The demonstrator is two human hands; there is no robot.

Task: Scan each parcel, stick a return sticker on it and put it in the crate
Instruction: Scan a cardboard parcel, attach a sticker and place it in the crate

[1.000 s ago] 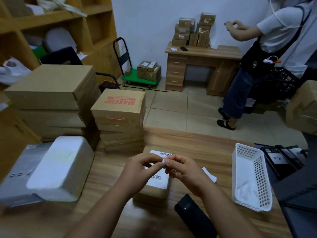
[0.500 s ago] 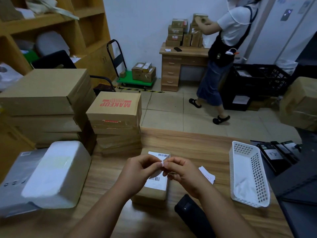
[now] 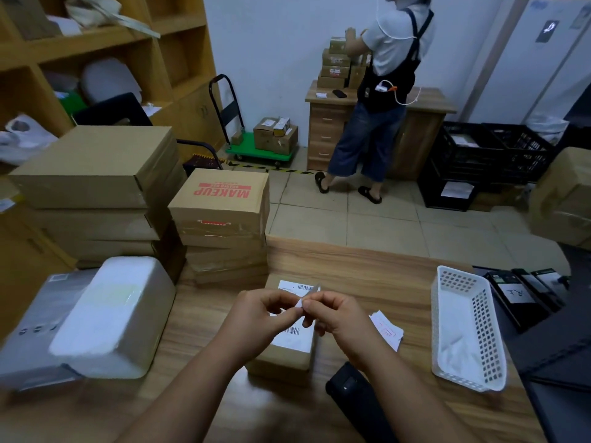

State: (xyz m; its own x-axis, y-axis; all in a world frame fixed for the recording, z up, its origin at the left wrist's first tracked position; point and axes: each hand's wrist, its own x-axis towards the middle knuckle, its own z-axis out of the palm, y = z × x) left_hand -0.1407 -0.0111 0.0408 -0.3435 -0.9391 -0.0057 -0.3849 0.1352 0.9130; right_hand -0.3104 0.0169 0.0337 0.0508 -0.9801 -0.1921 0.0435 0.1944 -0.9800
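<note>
Brown cardboard, one small parcel [image 3: 289, 345] lies under two hands, left hand [image 3: 256, 318] and right hand [image 3: 340, 318], both pinching one white sticker [image 3: 300, 302]; one white basket [image 3: 467, 327] nearby.

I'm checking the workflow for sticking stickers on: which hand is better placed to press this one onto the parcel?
Probably the right hand: it pinches the sticker directly above the parcel. The left hand pinches only its edge, apparently peeling.
</note>
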